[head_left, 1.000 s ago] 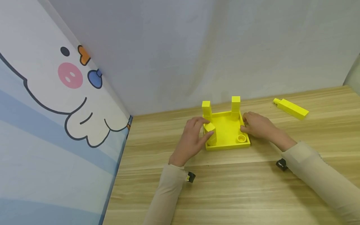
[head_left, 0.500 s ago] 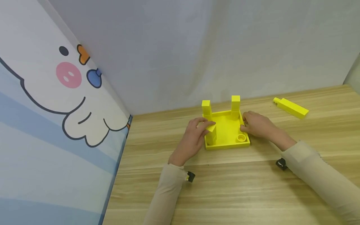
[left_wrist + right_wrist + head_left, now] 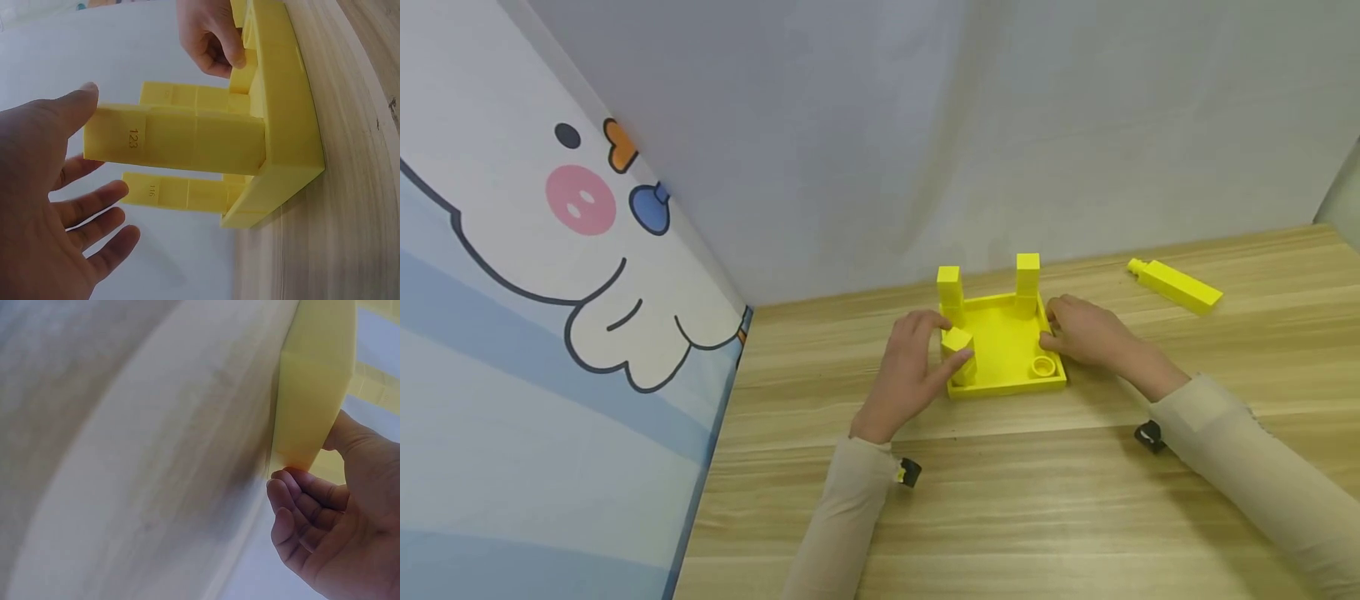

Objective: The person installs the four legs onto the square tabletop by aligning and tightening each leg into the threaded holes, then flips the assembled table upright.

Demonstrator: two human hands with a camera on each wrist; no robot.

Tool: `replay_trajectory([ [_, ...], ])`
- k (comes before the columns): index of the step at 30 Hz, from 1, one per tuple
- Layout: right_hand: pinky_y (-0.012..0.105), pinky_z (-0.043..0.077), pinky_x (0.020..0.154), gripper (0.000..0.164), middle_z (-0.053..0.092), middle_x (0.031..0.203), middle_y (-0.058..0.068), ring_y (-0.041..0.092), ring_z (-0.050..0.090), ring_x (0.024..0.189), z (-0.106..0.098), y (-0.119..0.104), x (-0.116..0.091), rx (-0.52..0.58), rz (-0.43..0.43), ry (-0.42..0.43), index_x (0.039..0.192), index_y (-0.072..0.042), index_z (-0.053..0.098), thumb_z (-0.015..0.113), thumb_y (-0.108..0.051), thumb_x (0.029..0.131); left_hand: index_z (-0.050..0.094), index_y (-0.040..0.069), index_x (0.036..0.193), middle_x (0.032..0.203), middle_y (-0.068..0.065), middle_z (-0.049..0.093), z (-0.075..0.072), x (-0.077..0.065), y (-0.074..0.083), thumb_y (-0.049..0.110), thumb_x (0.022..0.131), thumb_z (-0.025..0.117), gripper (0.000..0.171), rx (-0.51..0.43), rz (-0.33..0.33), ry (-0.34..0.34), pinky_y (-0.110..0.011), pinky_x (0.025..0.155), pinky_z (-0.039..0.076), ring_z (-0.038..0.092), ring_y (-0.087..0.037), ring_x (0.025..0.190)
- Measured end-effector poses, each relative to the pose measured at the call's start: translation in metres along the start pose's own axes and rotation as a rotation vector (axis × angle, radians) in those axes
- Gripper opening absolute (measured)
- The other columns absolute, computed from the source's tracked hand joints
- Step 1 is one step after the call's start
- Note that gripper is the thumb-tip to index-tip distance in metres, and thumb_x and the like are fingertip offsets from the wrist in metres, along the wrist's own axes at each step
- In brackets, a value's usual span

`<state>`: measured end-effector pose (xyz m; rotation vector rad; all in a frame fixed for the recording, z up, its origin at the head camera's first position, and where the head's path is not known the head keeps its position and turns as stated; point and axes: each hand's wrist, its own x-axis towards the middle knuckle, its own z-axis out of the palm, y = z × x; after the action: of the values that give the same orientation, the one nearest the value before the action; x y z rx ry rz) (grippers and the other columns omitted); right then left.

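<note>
Yellow post (image 3: 957,340) at lower left of the tray (image 3: 1011,389) is pinched by the left hand (image 3: 907,362); right hand (image 3: 1086,335) grips the tray's right edge, apparently to steady it

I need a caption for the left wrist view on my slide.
The left hand holds a yellow post marked 123 at a corner of a yellow tray.

The tray (image 3: 1002,342), upright posts (image 3: 1027,271) and loose post (image 3: 1178,287) at right are yellow, the tabletop (image 3: 1000,500) tan with brown streaks, the dim backdrop (image 3: 820,150) seemingly grey, the cartoon panel (image 3: 512,433) at left white, blue and pink.
</note>
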<state>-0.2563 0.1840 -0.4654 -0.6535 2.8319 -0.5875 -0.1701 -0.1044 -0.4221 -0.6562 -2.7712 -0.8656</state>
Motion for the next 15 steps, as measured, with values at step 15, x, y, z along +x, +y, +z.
replay_trajectory([
  [15,0.040,0.048,0.071,0.037,0.061,0.097,0.017,0.024,0.054,0.080,-0.002,-0.013,-0.014,0.000,0.023,0.006,0.111,0.006,0.058,0.063,-0.026,0.093,0.056,0.012,0.140,0.140,-0.014,0.054,-0.008,-0.010,-0.002,0.024,0.110,0.044,0.035,-0.010,0.143,-0.052,-0.049,0.114,0.043,0.047,-0.032,0.135],
])
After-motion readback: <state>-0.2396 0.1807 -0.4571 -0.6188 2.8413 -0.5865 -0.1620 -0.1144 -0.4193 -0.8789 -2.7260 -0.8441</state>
